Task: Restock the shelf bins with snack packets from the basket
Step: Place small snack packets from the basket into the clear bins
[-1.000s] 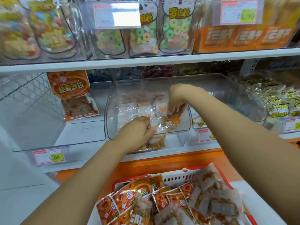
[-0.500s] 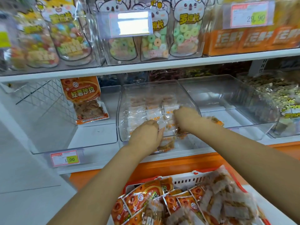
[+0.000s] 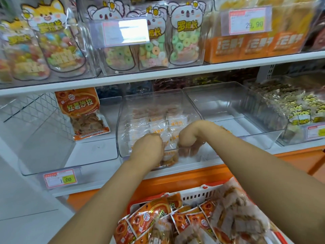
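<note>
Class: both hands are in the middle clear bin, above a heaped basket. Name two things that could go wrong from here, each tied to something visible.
1. The left hand and right hand crowd the middle bin at its low front wall; the white packets there might spill over it.
2. Both forearms pass over the basket, whose snack packets are heaped above its rim; drawing back could knock some out.
</note>
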The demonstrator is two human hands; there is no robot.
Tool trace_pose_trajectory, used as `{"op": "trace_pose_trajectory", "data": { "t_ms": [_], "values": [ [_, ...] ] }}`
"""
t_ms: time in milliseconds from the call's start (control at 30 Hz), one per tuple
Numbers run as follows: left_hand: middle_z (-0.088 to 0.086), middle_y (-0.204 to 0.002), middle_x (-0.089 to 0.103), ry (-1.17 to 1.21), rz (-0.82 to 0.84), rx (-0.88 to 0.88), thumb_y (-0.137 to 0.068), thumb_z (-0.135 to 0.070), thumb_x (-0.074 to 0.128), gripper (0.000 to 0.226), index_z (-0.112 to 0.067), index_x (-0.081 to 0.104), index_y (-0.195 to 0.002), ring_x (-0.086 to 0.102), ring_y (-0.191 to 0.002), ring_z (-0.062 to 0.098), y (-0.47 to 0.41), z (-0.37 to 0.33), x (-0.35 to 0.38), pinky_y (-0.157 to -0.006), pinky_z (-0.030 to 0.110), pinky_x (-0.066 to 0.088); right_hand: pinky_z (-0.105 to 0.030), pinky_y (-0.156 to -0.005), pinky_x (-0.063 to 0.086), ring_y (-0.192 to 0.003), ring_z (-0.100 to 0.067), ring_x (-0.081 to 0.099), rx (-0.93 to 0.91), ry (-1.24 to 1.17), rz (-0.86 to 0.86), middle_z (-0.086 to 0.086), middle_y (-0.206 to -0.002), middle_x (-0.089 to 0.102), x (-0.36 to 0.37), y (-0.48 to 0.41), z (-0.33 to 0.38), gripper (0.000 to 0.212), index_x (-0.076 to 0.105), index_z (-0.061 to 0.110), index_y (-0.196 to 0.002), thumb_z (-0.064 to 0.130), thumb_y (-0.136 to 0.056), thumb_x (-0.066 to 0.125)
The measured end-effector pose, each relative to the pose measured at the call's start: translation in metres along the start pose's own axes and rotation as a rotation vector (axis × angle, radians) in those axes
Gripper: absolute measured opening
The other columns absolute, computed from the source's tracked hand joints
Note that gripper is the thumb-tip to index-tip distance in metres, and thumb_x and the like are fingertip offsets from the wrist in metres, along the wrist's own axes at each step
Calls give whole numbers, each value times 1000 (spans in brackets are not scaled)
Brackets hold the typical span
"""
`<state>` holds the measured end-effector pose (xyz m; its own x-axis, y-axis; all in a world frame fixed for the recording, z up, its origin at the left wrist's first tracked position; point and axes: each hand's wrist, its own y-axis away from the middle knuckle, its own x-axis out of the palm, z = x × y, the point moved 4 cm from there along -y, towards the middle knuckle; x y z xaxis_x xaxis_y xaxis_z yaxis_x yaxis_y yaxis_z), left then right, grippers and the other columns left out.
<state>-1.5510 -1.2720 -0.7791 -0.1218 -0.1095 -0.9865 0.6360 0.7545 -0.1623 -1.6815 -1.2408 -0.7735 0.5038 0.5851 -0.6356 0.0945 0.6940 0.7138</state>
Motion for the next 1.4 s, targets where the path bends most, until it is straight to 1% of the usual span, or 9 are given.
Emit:
{"op": "trace_pose_trajectory", "data": {
  "t_ms": [167,400,500,667,800,933,1033,1267,1400],
  "values": [
    [8,-107,66,-11,-31,-65,-96,-20,45,28,-11,62,-116,63,-96,26,1,1,-1,-71,30,46,-42,-98,50,-83,-27,60,-1,-212,-122,-20,-91,60,-3,-16,-9,25,59,-10,-112,-3,-93,43],
    [3,-110,65,50,-115,-62,-94,-28,41,30,-11,65,-88,62,-90,23,4,7,-6,-63,29,43,-31,-81,57,-79,-26,62,-42,-300,-171,-18,-90,62,-9,-8,-4,13,58,1,-81,1,-90,49],
    [6,-101,65,111,-203,-15,-94,-24,44,25,-10,65,-98,60,-93,24,12,3,-14,-66,30,44,-16,-48,41,-59,-16,54,-67,14,-398,-8,-72,56,-19,18,0,21,59,6,-76,15,-94,53],
    [1,-98,62,278,-398,179,-93,-29,48,21,-15,63,-97,55,-95,20,33,-8,-30,-74,29,41,-27,-53,31,-63,-15,48,-263,-29,-781,-4,-67,53,1,70,-10,36,53,10,-67,33,-93,55],
    [-4,-57,50,143,-169,186,-97,-42,39,44,-18,57,-65,46,-58,18,50,-14,-24,-53,30,31,-20,-48,33,-53,-12,41,-365,-67,-518,0,-56,43,69,57,-18,44,45,11,-57,32,-93,59],
    [-1,-66,55,-5,174,56,-96,-38,45,39,-19,51,-62,51,-67,18,68,6,8,-53,29,35,-30,-76,49,-89,-21,62,-358,60,-275,-7,-96,68,144,-3,-18,23,72,8,-95,29,-89,65],
    [0,-78,63,-11,232,-54,-95,-39,47,31,-19,58,-73,57,-74,17,84,24,16,-57,28,36,-31,-90,45,-115,-24,55,-327,-8,-150,-7,-127,58,193,-38,-11,43,57,10,-127,23,-87,66],
    [-3,-96,70,118,148,-150,-93,-34,53,19,-21,65,-98,63,-88,14,105,51,11,-76,30,51,-33,-102,38,-125,-28,46,-317,33,-107,-16,-136,48,236,-59,-2,58,42,0,-135,24,-88,66],
    [-4,-100,68,113,345,-170,-91,-35,57,18,-22,64,-100,61,-91,11,115,52,31,-82,32,52,-35,-100,38,-122,-28,46,-276,55,-141,-12,-128,53,233,-63,-4,65,47,3,-129,37,-80,73]
  ]
}}
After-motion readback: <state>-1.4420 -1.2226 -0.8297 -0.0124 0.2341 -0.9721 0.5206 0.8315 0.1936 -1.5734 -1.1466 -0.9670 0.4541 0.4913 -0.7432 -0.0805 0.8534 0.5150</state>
